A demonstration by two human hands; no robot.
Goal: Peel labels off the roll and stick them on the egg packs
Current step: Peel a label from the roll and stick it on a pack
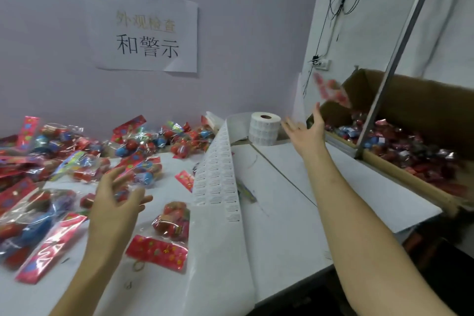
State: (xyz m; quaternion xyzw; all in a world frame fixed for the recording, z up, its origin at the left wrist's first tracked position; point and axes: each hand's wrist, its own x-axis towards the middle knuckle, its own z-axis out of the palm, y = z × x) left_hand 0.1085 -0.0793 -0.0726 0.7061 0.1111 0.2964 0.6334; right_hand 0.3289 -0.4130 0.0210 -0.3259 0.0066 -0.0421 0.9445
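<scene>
Red cellophane everywhere, basically. The egg packs (61, 161) are heaped over the left side of the white table (295, 213), and one more pack (332, 92) is a blur in mid-air just above the cardboard box (410, 110) on the right. The right hand (306, 132) is flung open beneath it, gripping nothing. The left hand (115, 202) hangs loose and empty over the pile. The label roll (264, 128) stands at the back, its strip (220, 169) trailing forward between the arms.
</scene>
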